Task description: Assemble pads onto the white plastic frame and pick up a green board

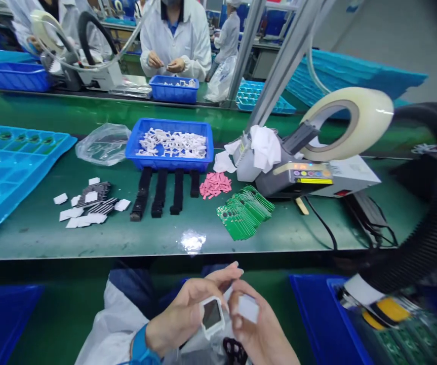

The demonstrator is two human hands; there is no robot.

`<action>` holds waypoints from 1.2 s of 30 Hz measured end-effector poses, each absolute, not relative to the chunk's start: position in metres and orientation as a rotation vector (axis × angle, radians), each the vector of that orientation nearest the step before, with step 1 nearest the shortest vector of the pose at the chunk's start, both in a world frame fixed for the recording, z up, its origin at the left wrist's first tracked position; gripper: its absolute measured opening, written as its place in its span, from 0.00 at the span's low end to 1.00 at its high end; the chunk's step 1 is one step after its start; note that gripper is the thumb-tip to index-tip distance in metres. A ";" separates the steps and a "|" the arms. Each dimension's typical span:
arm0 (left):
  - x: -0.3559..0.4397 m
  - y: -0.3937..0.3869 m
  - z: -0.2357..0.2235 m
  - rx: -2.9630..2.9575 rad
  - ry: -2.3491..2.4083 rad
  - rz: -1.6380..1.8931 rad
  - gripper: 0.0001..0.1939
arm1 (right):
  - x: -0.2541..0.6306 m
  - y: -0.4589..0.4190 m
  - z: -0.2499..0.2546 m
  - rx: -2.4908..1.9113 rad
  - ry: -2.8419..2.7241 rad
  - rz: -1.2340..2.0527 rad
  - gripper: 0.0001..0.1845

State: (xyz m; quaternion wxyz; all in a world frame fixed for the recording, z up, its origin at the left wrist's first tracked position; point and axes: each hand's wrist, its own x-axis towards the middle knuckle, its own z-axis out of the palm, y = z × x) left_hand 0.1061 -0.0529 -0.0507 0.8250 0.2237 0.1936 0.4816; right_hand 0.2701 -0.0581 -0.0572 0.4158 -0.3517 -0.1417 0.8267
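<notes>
The left hand (pixel 178 317) grips a white plastic frame (pixel 212 315) with a dark window. The right hand (pixel 258 329) pinches a white square pad (pixel 248 308) just beside it. Both items are held above the worktop edge. Farther ahead, a blue tray (pixel 168 165) holds white pieces (pixel 172 143) on the green worktop (pixel 89 243).

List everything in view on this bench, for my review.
blue crate: one, blue, bench centre, holding white parts
black strips: four, black, below crate
pink pads: many, pink, right of strips
green boards: a stack, green, right of pads
white squares: several, white, left of strips
blue tray: one, blue, bench left
plastic bag: one, clear, left of crate
tape dispenser: one, grey, bench right
tape roll: one, translucent, at dispenser
co-worker: one, white coat, across bench
left hand: one, bare, pinching white frame
right hand: one, bare, pinching white piece
</notes>
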 end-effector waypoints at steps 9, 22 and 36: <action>0.201 -0.043 -0.103 0.248 0.343 0.550 0.22 | 0.389 -0.097 -0.138 -1.207 0.182 1.437 0.25; 0.283 -0.032 -0.099 0.302 0.544 0.531 0.25 | 0.410 -0.098 -0.140 -1.310 -0.072 1.251 0.18; 0.127 -0.069 -0.040 0.168 0.666 1.001 0.12 | 0.281 -0.087 -0.061 -0.938 -0.332 1.761 0.23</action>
